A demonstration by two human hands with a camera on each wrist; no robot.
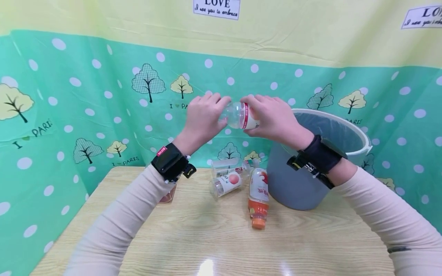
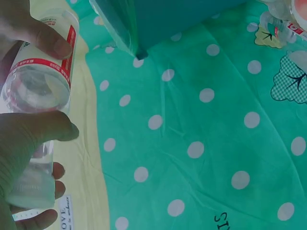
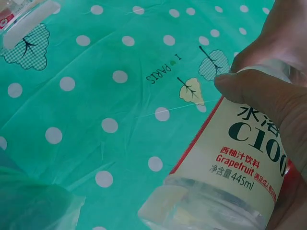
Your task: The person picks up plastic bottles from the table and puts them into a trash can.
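"C100 Grapefruit 445ml" on bottle [image 3: 249,158]

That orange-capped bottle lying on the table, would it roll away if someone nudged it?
Probably: the orange-capped bottle lies on its side on the smooth wooden table, so a sideways push should set its round body rolling. The orange liquid fills only its lower part, so it is likely fairly light. The grey bin close beside it might stop it.

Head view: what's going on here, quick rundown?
A person holds one clear plastic bottle up in the air with both hands, above the far side of a wooden table. The left hand grips one end, the right hand grips the labelled part. The label reads C100 Grapefruit. A grey bin stands on the table to the right. More bottles lie on the table, among them an orange-capped bottle.
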